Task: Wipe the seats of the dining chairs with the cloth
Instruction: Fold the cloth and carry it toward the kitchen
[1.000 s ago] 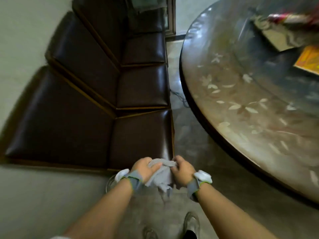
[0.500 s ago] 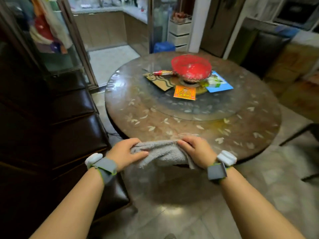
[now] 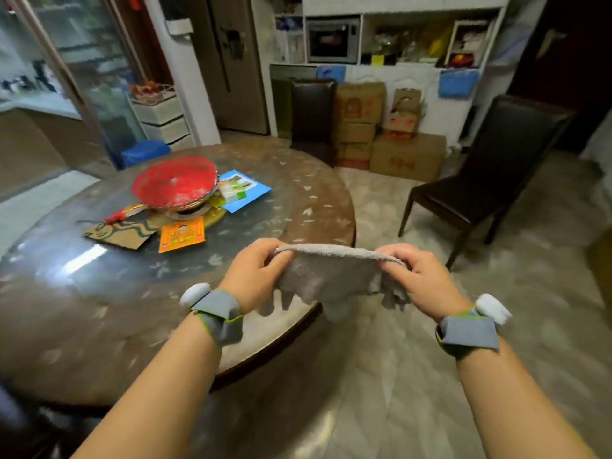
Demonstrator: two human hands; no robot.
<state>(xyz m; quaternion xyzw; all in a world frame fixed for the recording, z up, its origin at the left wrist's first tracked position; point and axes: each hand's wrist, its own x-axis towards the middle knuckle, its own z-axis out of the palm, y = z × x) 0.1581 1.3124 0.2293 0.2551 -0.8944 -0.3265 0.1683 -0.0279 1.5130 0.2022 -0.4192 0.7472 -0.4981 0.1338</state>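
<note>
A grey cloth (image 3: 328, 276) hangs stretched between both my hands in front of me, over the near edge of the round table. My left hand (image 3: 255, 276) pinches its left end and my right hand (image 3: 420, 279) pinches its right end. A dark leather dining chair (image 3: 480, 180) stands on the floor to the right, its seat facing me and well beyond the cloth. Another dark chair (image 3: 313, 117) stands behind the table by the cardboard boxes.
The round patterned table (image 3: 99, 309) fills the left, carrying a red bowl (image 3: 175, 182), an orange packet (image 3: 181, 234) and papers. Cardboard boxes (image 3: 390, 140) are stacked against the back wall. Tiled floor (image 3: 397, 376) lies between me and the right chair.
My view has swung right from the row of chairs by the wall, across the table, toward the chair on the right. Both hands have spread the bunched cloth out wide.
</note>
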